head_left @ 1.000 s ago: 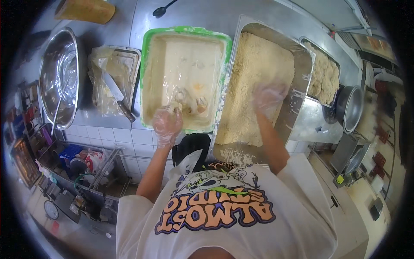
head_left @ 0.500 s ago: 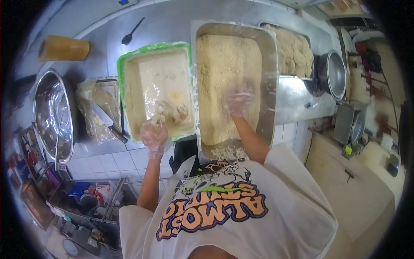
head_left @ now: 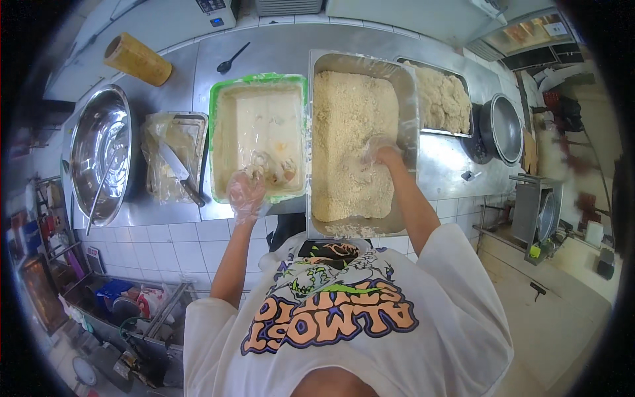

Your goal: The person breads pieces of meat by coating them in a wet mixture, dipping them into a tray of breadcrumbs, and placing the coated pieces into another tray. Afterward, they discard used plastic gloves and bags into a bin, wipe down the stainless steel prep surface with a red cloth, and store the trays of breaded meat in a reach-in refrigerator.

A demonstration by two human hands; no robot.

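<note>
My left hand, in a clear plastic glove, is at the near edge of a green-rimmed tub of pale, milky liquid. Its fingers are loosely bent and apart, with nothing visible in them. Just beyond the fingertips, several wet, coated lumps lie in the liquid. My right hand, also gloved, reaches into a deep metal pan of pale yellow crumbs. Its fingers point left at the crumb surface. They are blurred and partly hidden, so I cannot tell whether they hold anything.
A knife lies on a plastic-covered tray at left, beside a large steel bowl. Farther back are a yellow cylinder and a black spoon. A tray of doughy mass and a round metal pan stand right.
My right hand has turned in the crumbs, its fingers swinging from pointing away to pointing left. My left hand stays at the tub's near edge. The whole view has shifted with my head.
</note>
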